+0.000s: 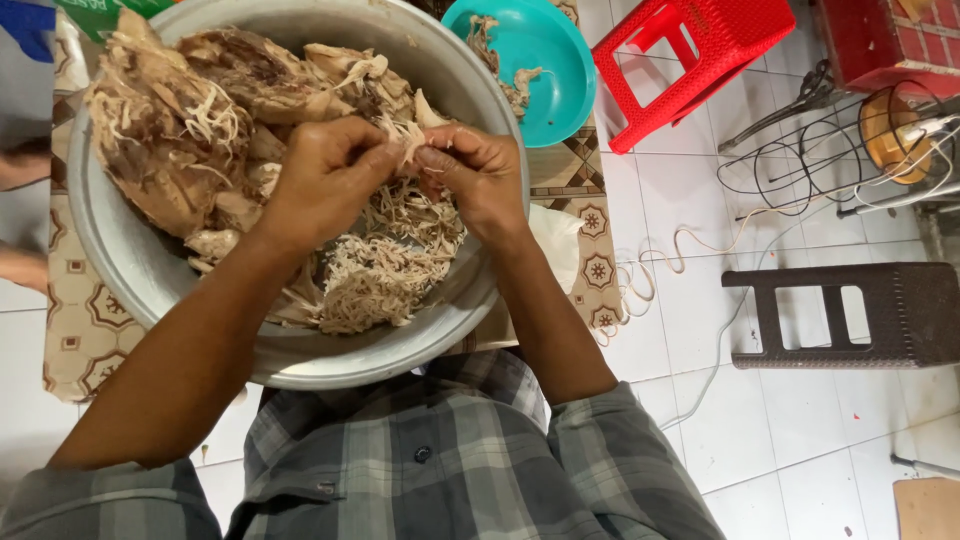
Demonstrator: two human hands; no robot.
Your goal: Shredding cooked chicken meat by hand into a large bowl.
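A large metal bowl (pixel 120 260) on a patterned mat holds big pieces of cooked chicken (pixel 190 110) at the left and back, and a heap of shredded meat (pixel 385 265) at the front right. Over the bowl, my left hand (pixel 325 180) and my right hand (pixel 475 170) meet, both pinching one small piece of chicken (pixel 408 140) between the fingertips, strands hanging from it above the shredded heap.
A teal bowl (pixel 555 60) with scraps and bones sits behind the metal bowl. A red plastic stool (pixel 690 60), a dark stool (pixel 850 310), a wire rack (pixel 830 150) and loose cords lie on the white tiled floor at the right. Another person's arm (pixel 20 170) shows at the left edge.
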